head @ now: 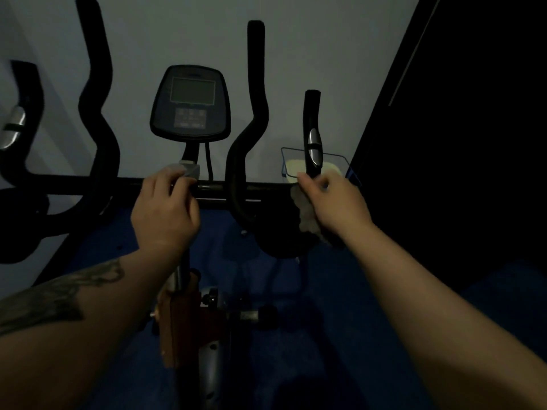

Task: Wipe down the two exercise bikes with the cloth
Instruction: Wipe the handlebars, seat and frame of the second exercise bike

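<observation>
Cloth [307, 216], a dark, nubbly rag, hangs bunched under the person's right hand [331, 199], whose fingers curl round it and press it against the base of the bike's rightmost upright grip [312, 134], at the right end of the crossbar [213, 189]. The left hand [165, 208] is wrapped round the middle of that crossbar, just below the grey clamp [189, 170] under the console [191, 103], seemingly steadying the bike.

As for progress, the wiping looks to be in its early or middle part: the handlebars of this bike are being worked on now, and the dim light gives no way of telling which surfaces are already clean. The console, the curved inner bars [251, 113], the frame and the red post [180, 327] below may remain. A second bike's handlebar [23, 119] shows at the left edge of the view, with neither hand on it, so that machine probably still waits.

The bike itself is black-barred, with silver sensors on its grips, standing on blue flooring [340, 306] against a pale wall.
</observation>
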The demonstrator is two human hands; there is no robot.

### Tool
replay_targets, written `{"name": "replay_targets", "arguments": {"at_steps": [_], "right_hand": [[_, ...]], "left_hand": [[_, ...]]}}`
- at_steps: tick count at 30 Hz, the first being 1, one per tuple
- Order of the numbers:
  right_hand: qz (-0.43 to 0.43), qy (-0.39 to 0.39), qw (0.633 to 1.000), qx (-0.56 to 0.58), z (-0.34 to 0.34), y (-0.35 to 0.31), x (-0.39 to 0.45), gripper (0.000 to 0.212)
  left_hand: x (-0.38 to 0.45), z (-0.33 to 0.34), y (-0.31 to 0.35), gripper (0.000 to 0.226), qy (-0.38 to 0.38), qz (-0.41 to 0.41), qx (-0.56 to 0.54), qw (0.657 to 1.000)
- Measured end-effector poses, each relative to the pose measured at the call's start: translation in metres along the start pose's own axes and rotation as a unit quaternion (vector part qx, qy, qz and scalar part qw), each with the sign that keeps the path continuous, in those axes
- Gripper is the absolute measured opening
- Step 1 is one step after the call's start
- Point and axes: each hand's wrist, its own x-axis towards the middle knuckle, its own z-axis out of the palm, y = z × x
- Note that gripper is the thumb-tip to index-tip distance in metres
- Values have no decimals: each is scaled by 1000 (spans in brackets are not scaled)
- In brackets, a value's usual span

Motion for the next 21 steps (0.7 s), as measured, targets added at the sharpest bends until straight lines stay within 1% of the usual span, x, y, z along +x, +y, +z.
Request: {"name": "replay_targets", "arguments": {"at_steps": [2,3,5,6,7,10,11,14,16,17,19,20,21], "right_hand": [[-25,11,998,-49,9,-12,11,45],[-45,23,994,-93,16,-13,6,45],[-86,67,979,-171,24,-5,-13,45],[-96,82,976,-178,25,0,-21,44],[-87,86,978,-169,24,4,-23,43],[-24,60,992,-111,20,2,-7,49],[-12,66,995,-74,23,2,-8,50],[-3,140,990,11,36,18,-42,41],[10,128,991,41,37,27,-64,39],[13,116,992,40,36,29,-60,40],[17,91,996,-7,30,24,-35,45],[17,86,996,-35,28,18,-24,46],[11,102,994,-45,28,14,-17,44]], "left_hand": [[-1,0,1,27,-7,-3,-2,1000],[-2,0,1,27,-11,-7,0,1000],[-2,0,1,27,-11,-11,2,1000],[-2,1,0,27,-8,-10,1,1000],[-2,2,0,26,-5,-7,1,1000],[0,3,-2,26,0,1,4,1000],[0,2,-2,26,-1,0,4,1000],[-1,4,-3,25,9,5,1,1000],[-1,4,-4,27,15,8,2,1000],[0,4,-3,27,15,9,3,1000],[0,3,-3,25,9,6,2,1000],[0,3,-3,25,4,3,2,1000],[0,2,-2,26,-1,1,1,1000]]}}
